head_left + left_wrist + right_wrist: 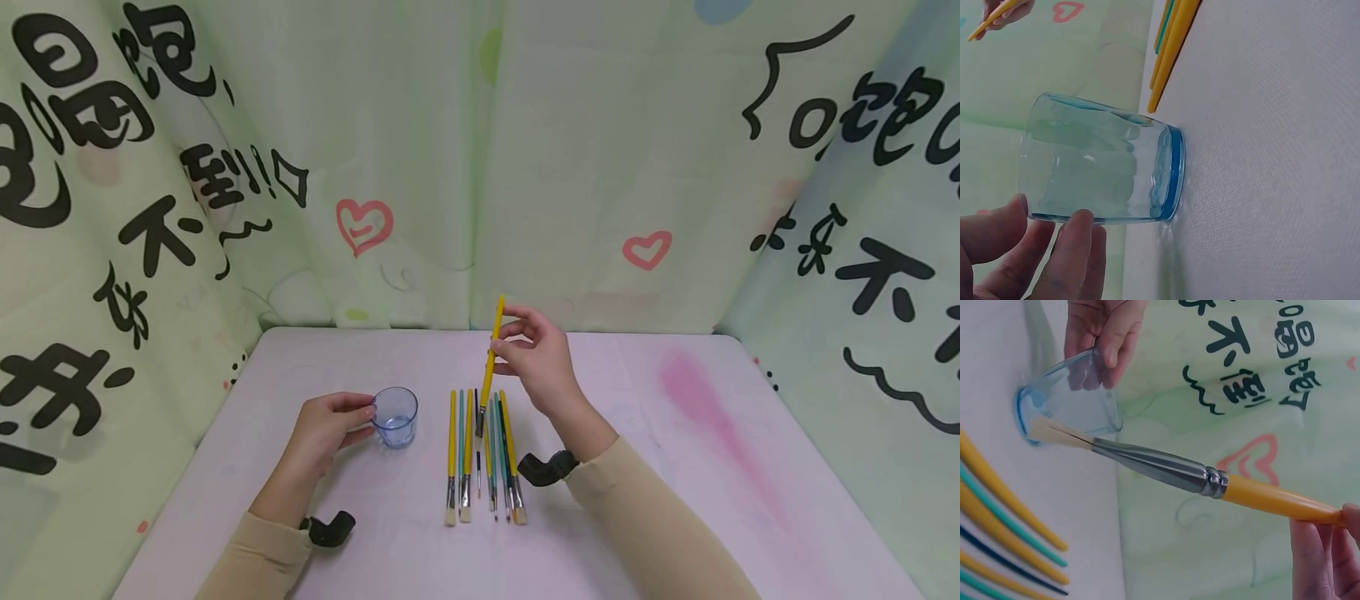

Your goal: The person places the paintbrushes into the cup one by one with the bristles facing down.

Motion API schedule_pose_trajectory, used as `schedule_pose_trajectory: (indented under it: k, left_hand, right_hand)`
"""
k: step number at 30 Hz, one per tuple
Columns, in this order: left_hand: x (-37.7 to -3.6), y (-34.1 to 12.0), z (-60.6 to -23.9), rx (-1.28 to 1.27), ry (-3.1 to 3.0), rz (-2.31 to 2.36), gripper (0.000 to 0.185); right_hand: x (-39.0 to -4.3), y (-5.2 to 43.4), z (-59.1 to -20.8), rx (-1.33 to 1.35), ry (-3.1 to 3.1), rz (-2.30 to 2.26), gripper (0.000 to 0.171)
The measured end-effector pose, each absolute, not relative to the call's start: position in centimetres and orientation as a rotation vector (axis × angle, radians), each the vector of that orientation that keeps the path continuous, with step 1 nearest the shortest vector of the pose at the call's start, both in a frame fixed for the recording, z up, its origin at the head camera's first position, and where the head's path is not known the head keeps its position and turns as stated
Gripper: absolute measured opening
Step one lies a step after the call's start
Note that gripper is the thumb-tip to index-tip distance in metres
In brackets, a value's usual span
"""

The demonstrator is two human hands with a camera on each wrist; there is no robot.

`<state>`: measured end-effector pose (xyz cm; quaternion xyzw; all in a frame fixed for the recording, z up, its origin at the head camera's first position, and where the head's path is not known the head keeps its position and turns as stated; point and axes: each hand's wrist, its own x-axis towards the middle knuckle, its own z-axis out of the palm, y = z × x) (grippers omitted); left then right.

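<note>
My right hand [536,358] pinches a paintbrush [491,354] by its yellow handle. The brush stands nearly upright with its bristles down, over the row of brushes. In the right wrist view its pale bristles and silver ferrule [1154,465] show large, with fingertips at the handle's far end. My left hand [326,429] holds a clear bluish drinking glass [394,417] by its left side, thumb and fingers against the wall near the rim. The glass [1097,156] stands upright on the table. Several paintbrushes [452,450] with yellow, teal and dark handles lie side by side, bristles toward me.
A pale cloth-covered table [615,517] bears everything, with a pink smear [712,417] on its right. Light green curtains [420,150] with black characters and red hearts hang behind and at both sides. Black wrist mounts [547,469] sit at both sleeves.
</note>
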<state>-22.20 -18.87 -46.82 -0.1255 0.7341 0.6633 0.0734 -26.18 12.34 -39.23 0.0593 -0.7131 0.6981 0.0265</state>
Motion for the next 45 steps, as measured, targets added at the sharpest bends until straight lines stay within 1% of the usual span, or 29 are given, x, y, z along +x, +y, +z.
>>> schedule_pose_trajectory:
  k: [12,16,22,30,38,45]
  left_hand:
    - [-22.1,-19.1,-46.7,-0.361,2.176,2.023,0.036]
    - [-22.0,-19.1,-46.7,-0.346,2.159,2.04,0.038]
    - [-22.2,-19.0,-46.7,-0.381,2.181,2.003,0.035]
    - [-22.3,-19.0,-46.8,-0.383,2.185,1.995,0.036]
    - [-22.4,-19.0,-46.8,-0.401,2.182,1.986,0.034]
    - [-22.4,-19.1,-46.9,-0.369,2.175,1.991,0.038]
  right_hand:
    - [-27.0,7.9,-36.8,0.4,-2.045,2.183,0.047]
    - [-26.9,6.3,-36.3,0.454,-2.004,2.192,0.047]
    - [-26.5,3.9,-35.9,0.529,-1.977,2.18,0.047]
    - [-26.5,1.6,-36.9,0.584,-2.062,2.104,0.044]
    - [-27.3,-0.1,-38.9,0.547,-2.151,2.099,0.045]
    - [-27.7,-1.2,-40.6,0.5,-2.262,2.064,0.043]
